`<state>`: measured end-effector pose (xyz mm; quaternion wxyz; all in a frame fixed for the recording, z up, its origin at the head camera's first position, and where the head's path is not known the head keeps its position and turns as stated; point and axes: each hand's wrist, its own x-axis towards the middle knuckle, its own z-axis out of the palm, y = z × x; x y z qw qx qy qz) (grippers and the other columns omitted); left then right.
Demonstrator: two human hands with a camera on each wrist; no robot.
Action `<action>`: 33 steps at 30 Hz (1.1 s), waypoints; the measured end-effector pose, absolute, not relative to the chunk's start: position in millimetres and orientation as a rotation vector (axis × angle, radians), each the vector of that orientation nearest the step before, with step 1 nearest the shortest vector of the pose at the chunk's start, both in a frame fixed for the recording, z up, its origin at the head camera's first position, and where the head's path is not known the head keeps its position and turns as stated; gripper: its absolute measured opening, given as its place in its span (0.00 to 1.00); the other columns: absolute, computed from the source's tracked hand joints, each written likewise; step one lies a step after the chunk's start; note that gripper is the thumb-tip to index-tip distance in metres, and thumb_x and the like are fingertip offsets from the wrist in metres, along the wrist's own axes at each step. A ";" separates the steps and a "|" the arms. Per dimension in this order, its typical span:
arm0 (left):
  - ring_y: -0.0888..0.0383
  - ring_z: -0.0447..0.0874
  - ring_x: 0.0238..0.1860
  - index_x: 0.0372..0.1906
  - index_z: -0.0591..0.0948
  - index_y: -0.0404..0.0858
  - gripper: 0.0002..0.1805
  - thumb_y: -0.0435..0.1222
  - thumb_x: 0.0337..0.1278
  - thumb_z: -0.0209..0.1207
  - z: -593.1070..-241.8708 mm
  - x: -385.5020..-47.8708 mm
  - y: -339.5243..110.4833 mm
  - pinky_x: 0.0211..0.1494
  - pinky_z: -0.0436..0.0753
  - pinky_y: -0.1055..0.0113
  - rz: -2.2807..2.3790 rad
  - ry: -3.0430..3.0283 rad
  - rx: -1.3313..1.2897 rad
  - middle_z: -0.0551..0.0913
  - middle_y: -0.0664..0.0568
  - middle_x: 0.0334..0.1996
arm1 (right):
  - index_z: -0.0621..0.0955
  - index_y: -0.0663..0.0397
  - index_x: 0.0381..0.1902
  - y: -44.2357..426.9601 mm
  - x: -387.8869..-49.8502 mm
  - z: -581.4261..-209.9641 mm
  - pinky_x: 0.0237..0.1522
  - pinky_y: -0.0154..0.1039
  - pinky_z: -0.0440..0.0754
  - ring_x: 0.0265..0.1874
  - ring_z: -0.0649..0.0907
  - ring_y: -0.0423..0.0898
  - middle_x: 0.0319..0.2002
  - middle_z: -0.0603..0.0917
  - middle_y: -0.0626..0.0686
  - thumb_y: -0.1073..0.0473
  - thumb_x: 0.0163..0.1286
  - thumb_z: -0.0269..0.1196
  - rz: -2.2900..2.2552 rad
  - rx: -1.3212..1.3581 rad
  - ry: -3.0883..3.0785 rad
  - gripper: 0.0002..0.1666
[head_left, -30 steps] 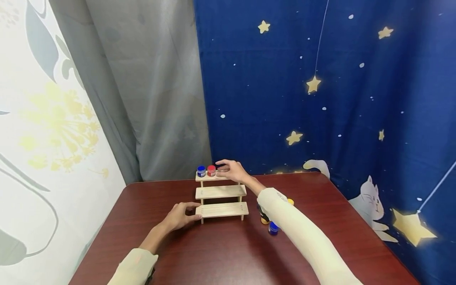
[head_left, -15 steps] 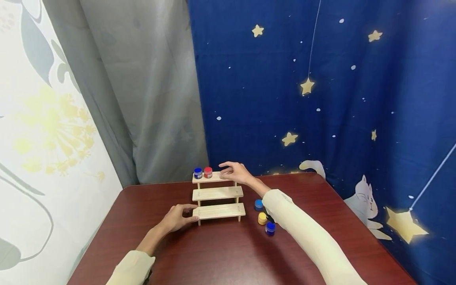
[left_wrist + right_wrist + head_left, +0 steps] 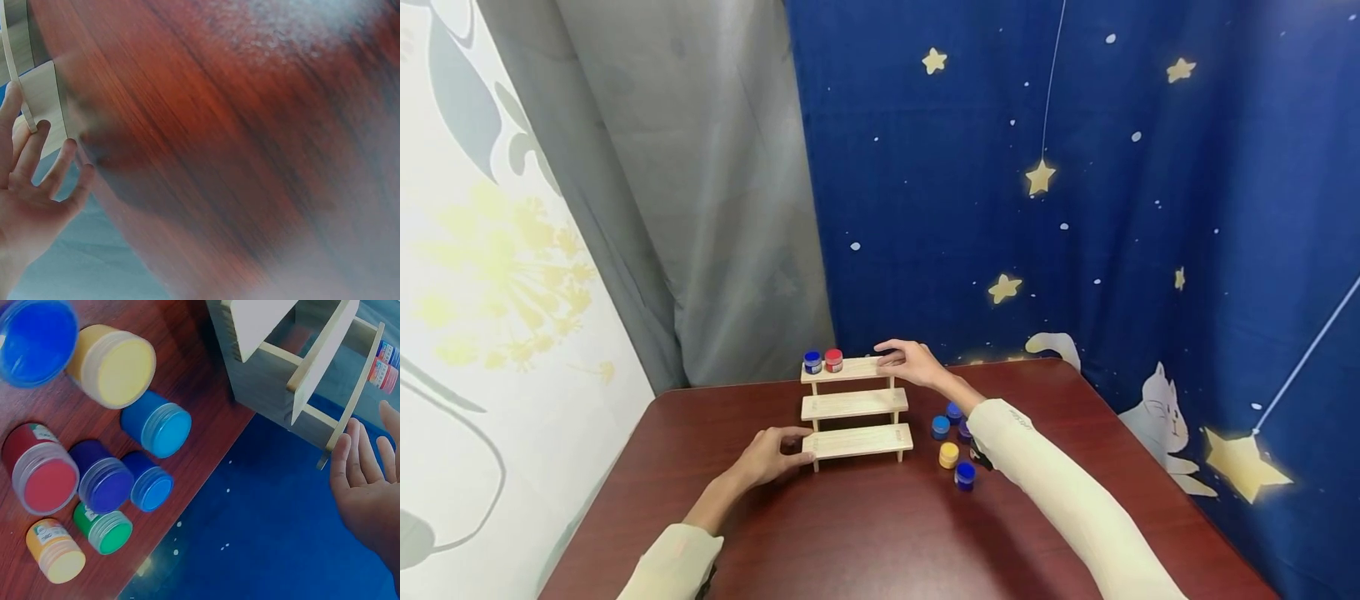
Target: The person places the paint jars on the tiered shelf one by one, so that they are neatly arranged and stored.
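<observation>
Eight lidded jars stand on the reddish-brown table to the right of the three-tier wooden rack. Nearest, forward of the rack's right end: blue jar. Next, working away: yellow jar, light blue jar, purple jar, second blue jar. Right wrist view adds a red jar, a green jar and an orange jar in the same cluster; in the head view a pale sleeve covers part of it.

Left hand: at the left end of the rack's bottom tier, thumb and forefinger set about the board's end in a light, wide pinch, other fingers spread. Pressure: cannot tell.

Right hand: at the right end of the rack's top tier, fingers loosely extended, thumb apart from the forefinger, nothing seen in the grip. Contact with the board: cannot tell.

Rack's top tier, left end: top-tier blue jar, upright, with top-tier red jar just right of it. Behind the rack: grey curtain and star-printed blue curtain.
</observation>
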<state>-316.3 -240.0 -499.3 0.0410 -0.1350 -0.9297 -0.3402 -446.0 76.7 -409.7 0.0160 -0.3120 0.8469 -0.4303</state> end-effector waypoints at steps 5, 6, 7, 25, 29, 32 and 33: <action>0.46 0.87 0.54 0.59 0.87 0.41 0.26 0.44 0.56 0.76 -499.1 -317.0 -240.3 0.57 0.83 0.46 -1.039 -2.850 -0.412 0.89 0.45 0.49 | 0.80 0.57 0.67 83.7 -444.3 -409.8 0.54 0.42 0.85 0.52 0.89 0.54 0.51 0.89 0.61 0.63 0.70 0.71 -1.337 -1.000 2.624 0.28; 0.46 0.87 0.54 0.59 0.87 0.41 0.26 0.44 0.56 0.76 -498.8 -316.6 -240.1 0.58 0.83 0.46 -1.041 -2.851 -0.410 0.89 0.44 0.49 | 0.80 0.57 0.67 84.9 -443.7 -409.8 0.54 0.42 0.85 0.52 0.89 0.54 0.51 0.89 0.61 0.63 0.70 0.71 -1.331 -1.001 2.624 0.28; 0.46 0.87 0.54 0.59 0.87 0.41 0.26 0.44 0.56 0.76 -498.6 -316.4 -240.0 0.58 0.83 0.46 -1.041 -2.853 -0.408 0.89 0.44 0.49 | 0.79 0.57 0.67 86.4 -442.9 -409.8 0.54 0.41 0.85 0.52 0.89 0.53 0.51 0.89 0.61 0.62 0.70 0.71 -1.328 -1.000 2.619 0.28; 0.47 0.87 0.52 0.58 0.87 0.41 0.26 0.45 0.56 0.76 -499.6 -316.2 -241.0 0.57 0.83 0.47 -1.010 -2.859 -0.431 0.89 0.45 0.48 | 0.76 0.70 0.68 110.0 -414.8 -410.8 0.51 0.40 0.86 0.51 0.88 0.62 0.53 0.86 0.70 0.67 0.72 0.68 -1.293 -1.145 2.515 0.29; 0.48 0.88 0.52 0.58 0.87 0.41 0.26 0.45 0.55 0.77 -499.2 -316.5 -240.5 0.57 0.83 0.47 -1.010 -2.859 -0.427 0.89 0.45 0.48 | 0.76 0.70 0.66 115.4 -408.2 -411.9 0.51 0.38 0.86 0.51 0.88 0.60 0.53 0.86 0.70 0.65 0.72 0.68 -1.258 -1.165 2.517 0.28; 0.48 0.88 0.52 0.58 0.87 0.41 0.26 0.45 0.55 0.77 -498.5 -317.3 -240.0 0.57 0.83 0.47 -1.018 -2.861 -0.423 0.89 0.46 0.48 | 0.77 0.67 0.66 121.2 -403.6 -413.8 0.52 0.38 0.85 0.52 0.88 0.57 0.54 0.86 0.67 0.64 0.72 0.69 -1.240 -1.141 2.519 0.27; 0.48 0.88 0.52 0.58 0.87 0.41 0.26 0.45 0.55 0.77 -498.4 -317.6 -240.0 0.57 0.83 0.47 -1.018 -2.859 -0.426 0.89 0.45 0.48 | 0.78 0.65 0.66 123.5 -402.1 -414.7 0.53 0.38 0.85 0.53 0.88 0.56 0.54 0.86 0.66 0.64 0.72 0.69 -1.239 -1.132 2.519 0.27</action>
